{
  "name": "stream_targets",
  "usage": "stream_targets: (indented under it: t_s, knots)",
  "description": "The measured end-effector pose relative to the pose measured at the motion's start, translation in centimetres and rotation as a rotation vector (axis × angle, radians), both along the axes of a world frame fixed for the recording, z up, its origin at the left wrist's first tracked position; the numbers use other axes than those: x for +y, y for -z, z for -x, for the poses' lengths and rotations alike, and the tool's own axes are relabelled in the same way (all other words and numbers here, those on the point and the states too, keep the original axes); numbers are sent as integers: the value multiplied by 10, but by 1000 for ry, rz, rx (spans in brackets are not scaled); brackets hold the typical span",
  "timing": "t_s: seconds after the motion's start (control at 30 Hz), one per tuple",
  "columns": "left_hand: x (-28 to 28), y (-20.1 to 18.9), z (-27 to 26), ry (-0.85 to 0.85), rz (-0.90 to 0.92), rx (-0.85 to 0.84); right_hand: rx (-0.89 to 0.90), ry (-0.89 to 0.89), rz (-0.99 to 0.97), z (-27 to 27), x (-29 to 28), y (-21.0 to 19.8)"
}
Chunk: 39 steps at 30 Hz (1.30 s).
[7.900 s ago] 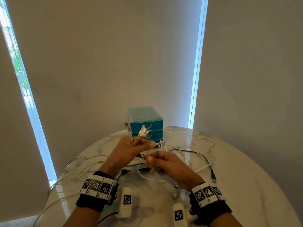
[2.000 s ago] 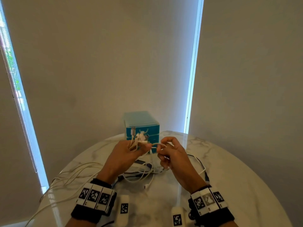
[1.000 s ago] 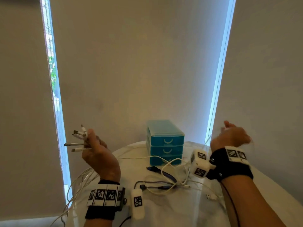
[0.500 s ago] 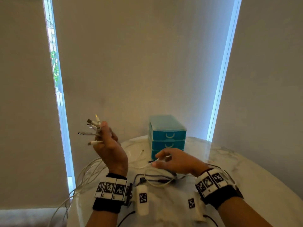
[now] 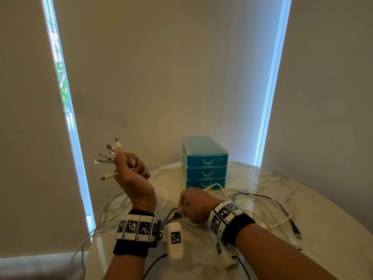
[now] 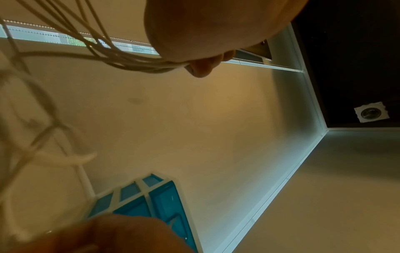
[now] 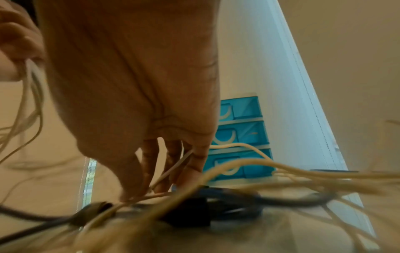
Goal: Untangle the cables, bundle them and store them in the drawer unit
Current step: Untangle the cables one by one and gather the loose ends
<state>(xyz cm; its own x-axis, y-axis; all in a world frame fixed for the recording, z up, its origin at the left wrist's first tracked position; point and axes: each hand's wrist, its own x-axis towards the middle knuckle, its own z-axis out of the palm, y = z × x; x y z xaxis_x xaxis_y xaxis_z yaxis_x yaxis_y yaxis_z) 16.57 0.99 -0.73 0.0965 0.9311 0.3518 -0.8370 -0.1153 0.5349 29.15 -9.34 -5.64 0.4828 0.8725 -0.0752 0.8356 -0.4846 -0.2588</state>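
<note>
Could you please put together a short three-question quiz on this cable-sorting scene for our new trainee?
1. True or false: the left hand is raised off the marble table, gripping a bunch of white cable ends.
2. How many drawers does the blue drawer unit have? A) two B) three C) four
3. Fill in: the right hand is down at the ____ on the table.

Key: 1 true; 2 B; 3 tangled cables, where it pinches a white one.
</note>
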Motion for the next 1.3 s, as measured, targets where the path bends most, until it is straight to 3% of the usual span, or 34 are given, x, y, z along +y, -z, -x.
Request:
stream_targets:
  t_s: [0.1, 0.23, 0.3, 0.4, 0.6, 0.67, 0.73, 0.83, 0.9, 1.1, 1.23, 1.3]
  knots:
    - [-1, -1, 0, -38, 20, 15, 44, 108, -228, -24, -20, -14]
    - [3, 0, 0, -114, 56, 56, 50, 536, -1031, -64, -85, -50]
    - [8, 2, 0, -143, 79, 56, 53, 755, -1261, -83, -120, -61]
    - [13, 5, 0, -188, 100, 70, 123, 945, -1411, -108, -152, -59]
    - [21, 5, 1, -320, 116, 105, 184, 1116, -1507, -137, -183, -41]
    - [24, 5, 2, -372, 128, 118, 257, 1192, -1541, -172, -200, -21]
    - [25, 6, 2, -423, 145, 137, 352, 1174, -1447, -170, -205, -18]
    - [18, 2, 3, -389, 127, 142, 395, 1022, -1089, -144, -188, -21]
    - [14, 1, 2, -373, 100, 171, 272, 932, -855, -124, -174, -23]
    - [18, 3, 0, -312, 73, 130, -116, 653, -541, -52, -128, -67]
    - [18, 6, -3, -274, 66, 125, -169, 579, -122, -25, -92, -64]
    - [16, 7, -3, -253, 55, 126, -188, 583, -62, -16, -74, -55]
